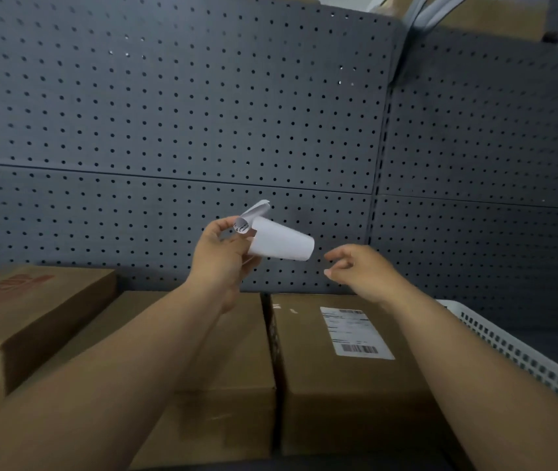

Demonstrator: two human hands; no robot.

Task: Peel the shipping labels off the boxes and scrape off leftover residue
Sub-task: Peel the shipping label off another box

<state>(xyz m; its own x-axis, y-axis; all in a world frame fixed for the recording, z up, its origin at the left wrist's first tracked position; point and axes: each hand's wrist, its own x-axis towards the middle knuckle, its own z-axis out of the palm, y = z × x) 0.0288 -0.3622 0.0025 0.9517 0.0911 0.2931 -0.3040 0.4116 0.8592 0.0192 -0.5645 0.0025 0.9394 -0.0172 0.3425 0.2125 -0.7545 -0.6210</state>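
From the head camera, the person's left hand (pixel 221 248) is raised in front of the grey pegboard wall (pixel 168 113), its thumb and fingers pinching a peeled shipping label (pixel 279 241) that has curled into a loose roll, plain white backing outward and a bit of barcode print showing at the rolled end. The right hand (pixel 360 270) hangs just beside the free end of the roll, apart from it, fingers loosely curled and holding nothing. Below the arms stand three cardboard boxes: a box with red print (pixel 29 317) at the left, a middle box (pixel 223 368) mostly hidden under the left forearm, and a right box (pixel 348 375) touching it along a dark seam. The right box carries an intact shipping label (pixel 355 333) on its top face, toward the far edge, flat and fully stuck as far as I can see. A white slotted plastic basket (pixel 522 355) sits just beside that box at the right. I judge one label is off and in hand, waiting to be discarded, perhaps into the basket. The next move calls for getting rid of the sticky roll, then lifting a corner of the remaining label with a fingernail and pulling low and slowly. No scraper is in sight, and I cannot tell whether residue remains on the middle box.
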